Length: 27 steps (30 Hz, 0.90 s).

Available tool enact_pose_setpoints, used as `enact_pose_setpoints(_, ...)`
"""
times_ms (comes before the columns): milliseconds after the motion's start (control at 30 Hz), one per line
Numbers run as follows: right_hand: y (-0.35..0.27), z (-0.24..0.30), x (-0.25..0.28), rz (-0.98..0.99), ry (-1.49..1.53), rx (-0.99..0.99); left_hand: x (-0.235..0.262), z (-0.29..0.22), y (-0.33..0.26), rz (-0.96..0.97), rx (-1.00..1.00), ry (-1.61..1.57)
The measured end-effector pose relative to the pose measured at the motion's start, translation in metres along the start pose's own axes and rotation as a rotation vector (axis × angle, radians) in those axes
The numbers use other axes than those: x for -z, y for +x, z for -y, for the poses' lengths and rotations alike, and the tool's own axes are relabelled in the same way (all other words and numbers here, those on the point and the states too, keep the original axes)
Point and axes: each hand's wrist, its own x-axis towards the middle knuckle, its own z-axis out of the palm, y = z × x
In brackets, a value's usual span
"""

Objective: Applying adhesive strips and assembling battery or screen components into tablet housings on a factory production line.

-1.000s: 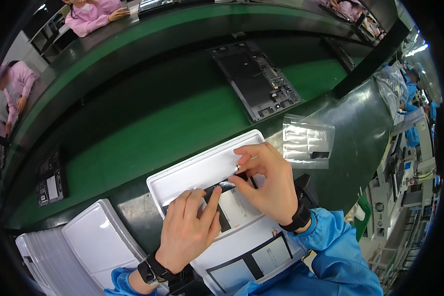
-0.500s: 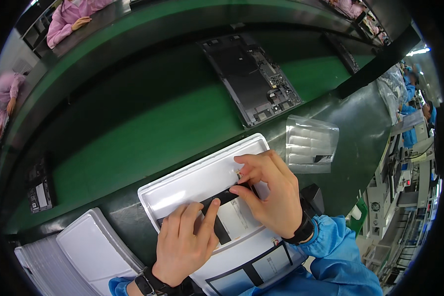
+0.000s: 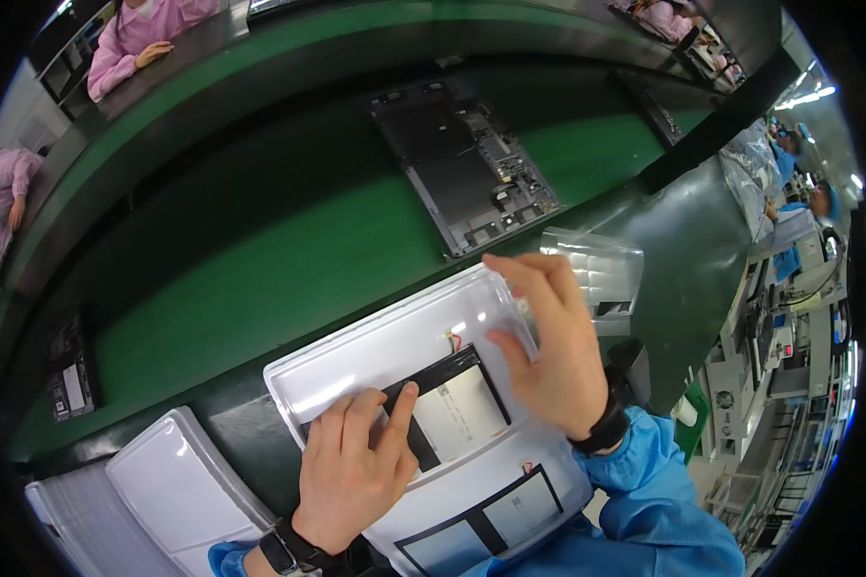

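A white plastic tray (image 3: 356,370) holds a flat battery pack (image 3: 462,415) with pale cells, a black border and a short coloured wire lead (image 3: 453,340). On the pack's left part rests my left hand (image 3: 351,471), its fingers stretched out over the black strip and touching it. My right hand (image 3: 563,361) is raised over the tray's right edge, thumb and fingers apart, with nothing seen between them. Closer to me, a second battery pack (image 3: 524,514) lies in the tray's near compartment, its lower left side partly hidden by my blue sleeve.
Beyond the tray, an opened tablet-like device (image 3: 452,168) lies on the green belt (image 3: 260,250). A clear plastic sheet (image 3: 606,264) is to the right, a stack of white trays (image 3: 178,476) to the left. Another device (image 3: 72,370) sits far left. People in pink work across the line.
My right hand has let go of the wire lead area and moved right, opening its fingers. The wire lead now shows free. My left hand stays on the battery pack.
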Motion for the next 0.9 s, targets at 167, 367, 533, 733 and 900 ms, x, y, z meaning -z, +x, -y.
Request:
enact_pose_setpoints(167,0.001,-0.008,-0.003,-0.050,0.059,0.240,-0.002,0.001,0.007,-0.039,-0.087,0.024)
enact_pose_setpoints(367,-0.003,-0.045,-0.002,0.061,0.186,0.221,-0.003,-0.008,0.013,-0.073,-0.114,-0.017)
enact_pose_setpoints(533,0.002,-0.062,-0.014,0.055,0.332,0.325,0.002,-0.006,0.001,-0.119,-0.117,-0.023)
enact_pose_setpoints(733,-0.006,-0.072,-0.011,-0.037,0.313,0.408,0.037,-0.018,-0.032,0.004,-0.118,-0.028)
enact_pose_setpoints(900,0.001,-0.037,0.018,0.098,0.284,0.350,0.102,-0.015,-0.118,-0.068,0.158,0.138)
